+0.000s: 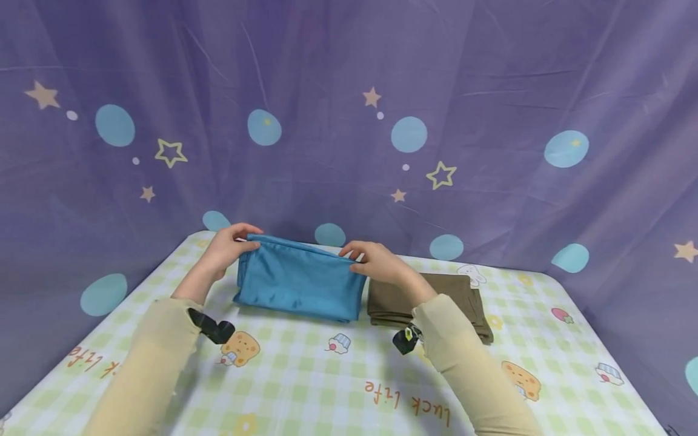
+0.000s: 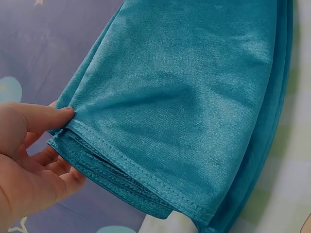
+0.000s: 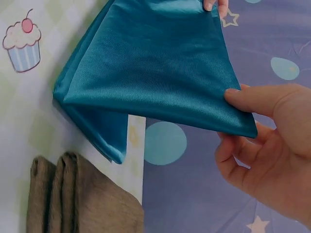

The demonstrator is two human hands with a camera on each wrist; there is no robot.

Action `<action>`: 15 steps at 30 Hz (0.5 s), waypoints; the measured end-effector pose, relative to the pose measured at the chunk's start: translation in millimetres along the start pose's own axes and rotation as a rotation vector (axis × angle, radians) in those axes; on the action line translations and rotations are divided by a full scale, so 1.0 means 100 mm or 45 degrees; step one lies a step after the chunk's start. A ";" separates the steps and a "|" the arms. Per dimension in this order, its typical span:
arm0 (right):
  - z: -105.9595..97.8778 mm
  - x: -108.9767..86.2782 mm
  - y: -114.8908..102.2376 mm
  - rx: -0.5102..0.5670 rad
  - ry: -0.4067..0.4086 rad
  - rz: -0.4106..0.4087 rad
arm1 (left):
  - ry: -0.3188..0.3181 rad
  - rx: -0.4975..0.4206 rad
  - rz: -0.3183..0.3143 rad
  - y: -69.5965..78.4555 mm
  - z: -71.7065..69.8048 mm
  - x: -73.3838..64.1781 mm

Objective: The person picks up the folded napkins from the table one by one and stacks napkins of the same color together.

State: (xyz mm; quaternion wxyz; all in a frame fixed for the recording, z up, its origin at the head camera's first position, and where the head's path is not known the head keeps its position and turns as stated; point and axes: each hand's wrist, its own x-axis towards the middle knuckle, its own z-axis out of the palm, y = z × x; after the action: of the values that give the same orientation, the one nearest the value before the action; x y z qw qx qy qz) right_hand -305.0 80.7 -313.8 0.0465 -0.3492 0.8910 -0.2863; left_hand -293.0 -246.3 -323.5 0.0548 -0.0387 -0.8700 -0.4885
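A folded piece of shiny blue cloth is held up at its far edge by both hands, its layers hanging toward the table. The left hand pinches the upper left corner; in the left wrist view the thumb lies over the stitched hem of the blue cloth, with the fingers behind. At the upper right corner, the right hand pinches the cloth between thumb and fingers. The right wrist view shows a fold of the blue cloth hanging open below that edge.
A folded brown cloth lies on the table to the right, partly behind the right forearm. The table wears a green checked cover with printed cakes and letters. Behind it hangs a purple curtain with stars and blue ovals.
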 end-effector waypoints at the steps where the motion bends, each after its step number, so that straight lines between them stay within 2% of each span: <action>1: 0.02 0.02 0.00 0.007 -0.003 0.000 | 0.003 0.005 -0.001 -0.01 -0.01 0.01; 9: 0.13 0.13 0.07 0.033 -0.007 0.023 | 0.027 0.047 -0.021 -0.08 -0.04 0.06; 15: 0.22 0.20 0.15 0.047 0.036 0.069 | 0.025 0.072 -0.041 -0.14 -0.01 0.10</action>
State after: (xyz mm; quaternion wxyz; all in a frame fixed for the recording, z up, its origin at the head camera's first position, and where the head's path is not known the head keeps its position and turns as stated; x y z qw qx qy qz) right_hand -322.4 65.9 -338.2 0.0480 -0.3198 0.8953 -0.3064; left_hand -304.2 -254.4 -333.7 0.0565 -0.0184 -0.8833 -0.4650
